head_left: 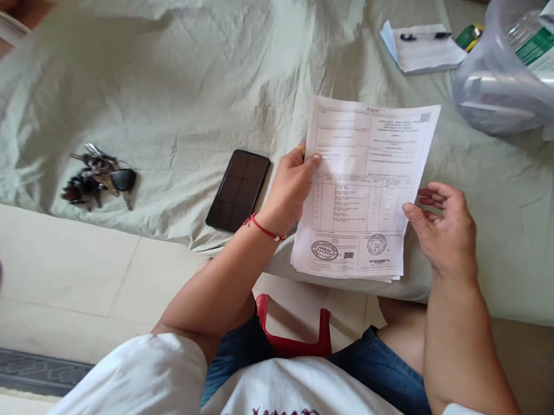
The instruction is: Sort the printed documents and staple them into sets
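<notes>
A stack of printed papers (346, 205) with a table of text and two round stamps on its top sheet is tilted up over the cloth-covered surface. My left hand (290, 183) is closed on its left edge, thumb on the front and fingers behind. Beside the right edge is my right hand (447, 226), its thumb and fingers apart; the thumb tip lies at the paper's edge, and I cannot tell if it touches. A black smartphone (239, 190) lies dark-screened to the left of my left wrist.
A bunch of keys (99, 176) rests on the pale green cloth (181, 91) at left. At the back right are a notepad (422, 51) with a pen on it, a yellow-green object (469, 37) and a translucent plastic bin (492, 89) holding items. A red stool (293, 344) shows below.
</notes>
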Demonstrator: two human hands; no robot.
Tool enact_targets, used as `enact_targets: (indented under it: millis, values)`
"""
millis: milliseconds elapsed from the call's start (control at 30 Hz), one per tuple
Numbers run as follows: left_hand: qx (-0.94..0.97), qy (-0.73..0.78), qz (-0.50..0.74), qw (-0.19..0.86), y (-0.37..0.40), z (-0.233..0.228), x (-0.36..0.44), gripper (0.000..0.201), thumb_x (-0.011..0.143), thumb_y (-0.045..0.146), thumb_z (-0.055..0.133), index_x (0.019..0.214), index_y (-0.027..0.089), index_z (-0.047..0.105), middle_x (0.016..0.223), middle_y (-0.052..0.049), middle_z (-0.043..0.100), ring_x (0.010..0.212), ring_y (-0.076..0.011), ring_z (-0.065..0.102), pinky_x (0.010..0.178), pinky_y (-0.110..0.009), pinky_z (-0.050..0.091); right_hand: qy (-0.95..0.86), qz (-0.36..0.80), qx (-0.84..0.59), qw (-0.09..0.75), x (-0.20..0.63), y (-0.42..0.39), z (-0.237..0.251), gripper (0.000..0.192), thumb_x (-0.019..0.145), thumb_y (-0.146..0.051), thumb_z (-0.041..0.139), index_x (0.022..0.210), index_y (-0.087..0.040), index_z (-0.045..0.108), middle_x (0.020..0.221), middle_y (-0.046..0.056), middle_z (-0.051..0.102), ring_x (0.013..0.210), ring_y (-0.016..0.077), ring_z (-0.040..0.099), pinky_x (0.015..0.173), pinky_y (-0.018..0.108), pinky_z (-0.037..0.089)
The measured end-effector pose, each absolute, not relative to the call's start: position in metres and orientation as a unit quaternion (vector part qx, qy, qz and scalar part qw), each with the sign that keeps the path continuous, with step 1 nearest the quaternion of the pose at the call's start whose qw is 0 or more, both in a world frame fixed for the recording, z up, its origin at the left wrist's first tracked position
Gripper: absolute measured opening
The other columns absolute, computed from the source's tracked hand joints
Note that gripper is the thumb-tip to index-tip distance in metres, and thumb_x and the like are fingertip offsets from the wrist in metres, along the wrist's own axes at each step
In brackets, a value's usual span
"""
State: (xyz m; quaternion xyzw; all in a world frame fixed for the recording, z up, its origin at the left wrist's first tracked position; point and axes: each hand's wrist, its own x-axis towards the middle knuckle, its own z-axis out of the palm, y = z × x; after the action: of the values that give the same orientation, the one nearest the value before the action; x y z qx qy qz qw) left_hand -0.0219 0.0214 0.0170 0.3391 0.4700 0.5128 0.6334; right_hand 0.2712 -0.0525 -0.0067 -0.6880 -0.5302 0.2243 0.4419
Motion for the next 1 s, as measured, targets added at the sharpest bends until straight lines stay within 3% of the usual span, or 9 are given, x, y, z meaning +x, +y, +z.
enact_targets:
  millis: [100,200,300,400,533,700,833,933,1000]
  values:
    - [0.348,0.437,0.517,0.649,0.020,0.023,-0.018,0.012,0.106,0.023,0.067,0.114,0.025,0.076,0.120,-0.006,0.088,0.122,-0.0262,0.082,0.110,-0.037,0.065,-0.477,0.335,-0.670,0.459,0.278,-0.041,-0.019,0.093,0.069,-0.073,0.107,0.145,-0.034,0.070,0.133,0.008,0.084,0.130,0.0342,0.080,0.119,0.065,0.066]
    - [0.357,0.409,0.517,0.661,0.017,0.034,-0.014,0.012,0.107,0.027,0.073,0.118,0.026,0.077,0.123,-0.006,0.088,0.131,-0.0296,0.081,0.113,-0.040,0.066,-0.445,0.399,-0.652,0.467,0.281,-0.032,-0.021,0.101,0.061,-0.075,0.110,0.143,-0.033,0.069,0.123,0.007,0.086,0.127,0.0341,0.082,0.120,0.064,0.065]
    - [0.355,0.415,0.510,0.665,0.012,0.046,-0.013,0.019,0.106,0.033,0.081,0.124,0.028,0.078,0.125,-0.005,0.087,0.142,-0.0348,0.079,0.112,-0.044,0.069,-0.415,0.410,-0.644,0.495,0.281,-0.028,-0.013,0.096,0.054,-0.071,0.114,0.132,-0.034,0.071,0.115,0.006,0.088,0.122,0.0337,0.084,0.114,0.056,0.067]
    - [0.345,0.405,0.510,0.676,0.007,0.055,-0.015,0.026,0.105,0.036,0.088,0.129,0.032,0.080,0.129,-0.003,0.086,0.145,-0.0388,0.078,0.107,-0.046,0.072,-0.430,0.434,-0.626,0.484,0.282,-0.028,-0.005,0.076,0.060,-0.072,0.112,0.112,-0.032,0.074,0.121,0.011,0.089,0.127,0.0374,0.084,0.106,0.052,0.071]
    - [0.345,0.386,0.523,0.677,0.002,0.064,-0.019,0.026,0.106,0.036,0.091,0.130,0.033,0.082,0.134,0.000,0.085,0.149,-0.0404,0.077,0.104,-0.046,0.074,-0.450,0.472,-0.593,0.472,0.279,-0.037,0.002,0.063,0.059,-0.069,0.112,0.092,-0.030,0.075,0.120,0.014,0.091,0.122,0.0420,0.086,0.102,0.061,0.073]
    - [0.401,0.349,0.551,0.644,0.001,0.080,-0.029,0.012,0.112,0.032,0.081,0.123,0.031,0.086,0.134,0.003,0.085,0.149,-0.0397,0.077,0.105,-0.046,0.071,-0.445,0.358,-0.551,0.608,0.263,-0.038,0.017,0.056,0.050,-0.054,0.117,0.086,-0.028,0.082,0.103,0.009,0.091,0.121,0.0412,0.086,0.117,0.070,0.068]
    - [0.453,0.302,0.543,0.638,0.000,0.082,-0.039,0.008,0.104,0.032,0.092,0.106,0.027,0.085,0.121,0.001,0.085,0.141,-0.0396,0.081,0.105,-0.045,0.071,-0.466,0.243,-0.485,0.699,0.252,-0.028,0.032,0.055,0.050,-0.059,0.114,0.087,-0.031,0.084,0.119,0.008,0.090,0.131,0.0434,0.083,0.118,0.073,0.066]
    - [0.453,0.372,0.500,0.638,0.000,0.079,-0.044,0.024,0.091,0.032,0.104,0.101,0.027,0.083,0.115,0.000,0.085,0.140,-0.0432,0.081,0.101,-0.048,0.074,-0.488,0.211,-0.490,0.691,0.254,-0.028,0.033,0.066,0.055,-0.072,0.108,0.103,-0.033,0.085,0.130,0.010,0.087,0.138,0.0441,0.079,0.118,0.074,0.066]
    - [0.438,0.395,0.485,0.645,0.001,0.077,-0.046,0.034,0.084,0.026,0.108,0.107,0.027,0.084,0.118,-0.002,0.086,0.143,-0.0460,0.079,0.103,-0.051,0.075,-0.513,0.236,-0.540,0.624,0.261,-0.032,0.026,0.079,0.056,-0.083,0.101,0.117,-0.036,0.082,0.132,0.011,0.085,0.141,0.0434,0.077,0.119,0.073,0.065]
